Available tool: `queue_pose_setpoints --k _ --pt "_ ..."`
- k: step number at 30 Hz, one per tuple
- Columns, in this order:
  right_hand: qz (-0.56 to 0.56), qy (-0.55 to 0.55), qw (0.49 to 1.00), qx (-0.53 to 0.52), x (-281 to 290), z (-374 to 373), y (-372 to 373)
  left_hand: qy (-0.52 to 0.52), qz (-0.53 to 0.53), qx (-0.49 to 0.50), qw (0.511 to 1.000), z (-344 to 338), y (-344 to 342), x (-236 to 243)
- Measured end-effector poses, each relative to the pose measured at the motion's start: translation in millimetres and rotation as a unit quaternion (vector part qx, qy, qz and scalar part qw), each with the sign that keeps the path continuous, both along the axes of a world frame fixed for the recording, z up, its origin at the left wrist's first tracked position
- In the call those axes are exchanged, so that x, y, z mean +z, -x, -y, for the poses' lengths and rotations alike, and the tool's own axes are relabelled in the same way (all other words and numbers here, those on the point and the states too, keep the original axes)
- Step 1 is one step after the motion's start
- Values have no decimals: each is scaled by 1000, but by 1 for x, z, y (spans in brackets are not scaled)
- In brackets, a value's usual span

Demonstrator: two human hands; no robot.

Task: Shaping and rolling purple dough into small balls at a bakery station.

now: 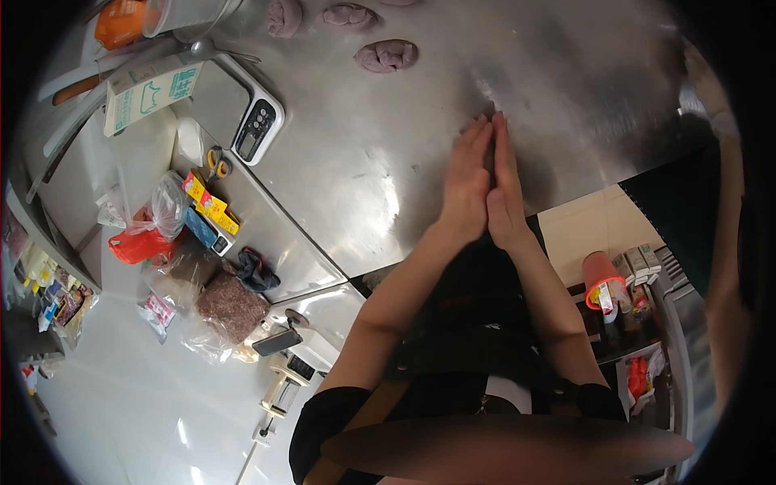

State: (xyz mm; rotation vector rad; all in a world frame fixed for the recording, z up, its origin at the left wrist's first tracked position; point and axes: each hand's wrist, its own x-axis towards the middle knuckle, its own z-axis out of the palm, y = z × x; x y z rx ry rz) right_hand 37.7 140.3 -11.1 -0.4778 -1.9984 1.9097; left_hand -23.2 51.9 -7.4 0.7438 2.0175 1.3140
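My left hand (467, 178) and my right hand (503, 178) are pressed palm to palm over the steel table (339, 162) near its edge, their fingers straight and held together, pointing away from me. Whether anything is between the palms is hidden. Beyond them lie lumps of pinkish-purple dough (385, 56), (347, 16), (284, 16), with another cut off at the top rim. To the left of my hands sits a white digital scale (260, 121).
Left are a carton (149, 93), scissors (218, 166), a red bag (133, 246), a bag of brownish granules (232, 305) and a phone (276, 343). Another person's arm (718, 162) runs along the right rim. An orange-rimmed container (602, 275) stands below the table's right edge.
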Motion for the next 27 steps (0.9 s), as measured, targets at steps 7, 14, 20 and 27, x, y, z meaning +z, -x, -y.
queue_pose_setpoints --k 7,14,20,27 --pt "16 -49 998 -25 -2 -27 -18 -67 -23 55 996 26 11 11" --pt "24 -157 986 -51 -6 -40 -42 -77 -102 80 989 29 16 27" --pt "10 -225 973 -43 -14 -41 -43 46 -302 -4 952 -1 9 26" --pt "-9 -249 968 -31 -18 -42 -42 106 -300 -2 948 -9 -1 16"
